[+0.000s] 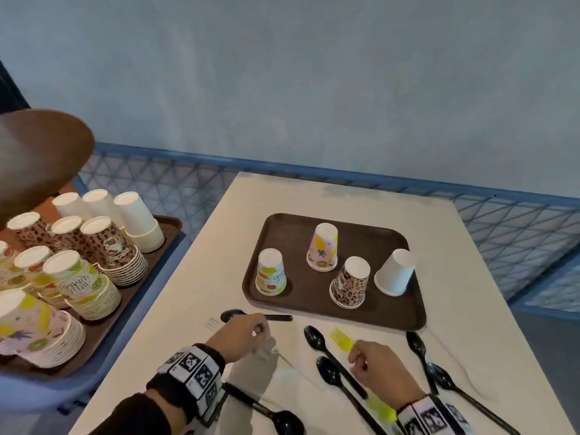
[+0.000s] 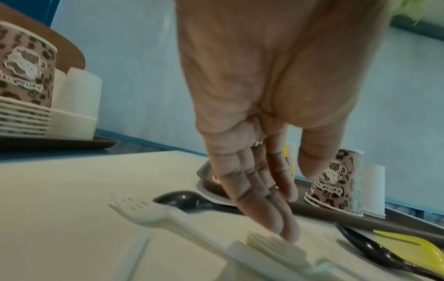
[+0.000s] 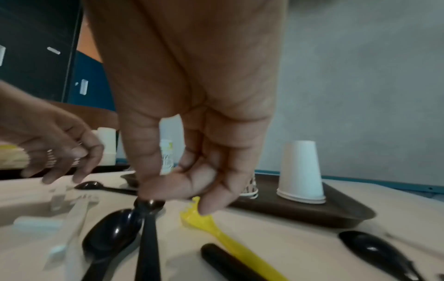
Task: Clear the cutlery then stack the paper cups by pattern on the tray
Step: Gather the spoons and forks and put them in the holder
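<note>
the table [image 1: 201, 277] carries the tray [image 1: 405, 318] beyond scattered cutlery. the left hand [image 1: 243, 335], fingers extended, touches a white fork [image 2: 153, 214] lying diagonally. the right hand [image 1: 376, 362], fingers curled, presses the yellow fork [image 3: 216, 233] head; its handle runs back toward the wrist.

right hand [image 3: 192, 133]: fingertips down, curled over yellow fork [image 3: 230, 245] tines, contact unclear
black spoons [image 3: 113, 235]: under thumb side, bowls toward hand
left hand [image 3: 55, 144]: to thumb side, blurred, fingers curled
white cup [image 3: 300, 169]: upside down on brown tray [image 3: 331, 211], beyond little-finger side
white fork [image 3: 74, 214]: below left hand, blurred
</note>
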The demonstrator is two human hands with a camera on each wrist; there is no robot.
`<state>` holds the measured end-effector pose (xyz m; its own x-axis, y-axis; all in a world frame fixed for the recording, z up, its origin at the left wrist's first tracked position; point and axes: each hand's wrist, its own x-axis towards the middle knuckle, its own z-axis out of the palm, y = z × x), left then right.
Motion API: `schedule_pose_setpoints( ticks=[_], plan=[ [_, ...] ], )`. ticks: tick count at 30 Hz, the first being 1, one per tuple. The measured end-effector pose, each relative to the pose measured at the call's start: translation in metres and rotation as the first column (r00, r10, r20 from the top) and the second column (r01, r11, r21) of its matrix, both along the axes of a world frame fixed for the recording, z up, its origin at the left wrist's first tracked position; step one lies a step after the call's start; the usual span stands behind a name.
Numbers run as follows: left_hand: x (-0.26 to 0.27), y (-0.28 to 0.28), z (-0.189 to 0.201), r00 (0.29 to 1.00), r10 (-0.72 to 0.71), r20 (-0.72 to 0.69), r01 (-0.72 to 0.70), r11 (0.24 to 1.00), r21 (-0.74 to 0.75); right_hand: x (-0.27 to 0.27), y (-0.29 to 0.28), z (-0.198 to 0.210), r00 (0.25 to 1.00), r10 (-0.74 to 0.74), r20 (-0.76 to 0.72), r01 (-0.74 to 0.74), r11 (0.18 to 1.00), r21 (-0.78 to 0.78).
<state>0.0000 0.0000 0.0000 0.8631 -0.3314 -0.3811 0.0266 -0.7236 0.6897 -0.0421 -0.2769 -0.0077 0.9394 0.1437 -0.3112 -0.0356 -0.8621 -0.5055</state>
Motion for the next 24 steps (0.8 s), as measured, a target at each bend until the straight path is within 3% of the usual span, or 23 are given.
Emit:
schedule_pose_setpoints(
  ticks=[2,9,12,15,17,20,22,24],
  plan=[
    [0.006,-0.007,-0.006,0.997,0.082,-0.006,-0.082,0.995,-0.053,0.008,0.011,-0.002,1.000,0.012,0.023,-0.010,0.997,-0.078],
    [0.013,-0.034,-0.001,0.977,0.145,-0.155,-0.165,0.978,-0.124,0.018,0.021,-0.007,0.991,0.093,-0.096,-0.118,0.946,-0.303],
    [0.012,-0.050,0.006,0.974,0.151,-0.171,-0.178,0.972,-0.156,0.021,0.019,-0.001,0.997,0.044,-0.061,-0.058,0.967,-0.247],
    [0.008,-0.068,0.014,0.960,0.100,-0.263,-0.158,0.965,-0.210,0.022,0.021,0.013,0.997,-0.060,0.047,0.060,0.998,-0.017],
    [0.006,-0.080,0.018,0.918,0.067,-0.391,-0.208,0.921,-0.329,0.019,0.029,0.024,0.992,-0.082,0.096,0.067,0.987,0.149],
    [0.002,-0.093,0.023,0.883,0.087,-0.462,-0.352,0.772,-0.529,0.012,0.040,0.029,0.983,-0.096,0.154,0.052,0.963,0.264],
    [0.003,-0.097,0.026,0.871,0.197,-0.449,-0.451,0.684,-0.574,0.004,0.036,0.025,0.975,-0.134,0.175,0.087,0.963,0.255],
    [0.005,-0.095,0.028,0.877,0.269,-0.397,-0.468,0.660,-0.587,-0.009,0.024,0.018,0.988,-0.106,0.116,0.094,0.990,0.105]
  ],
)
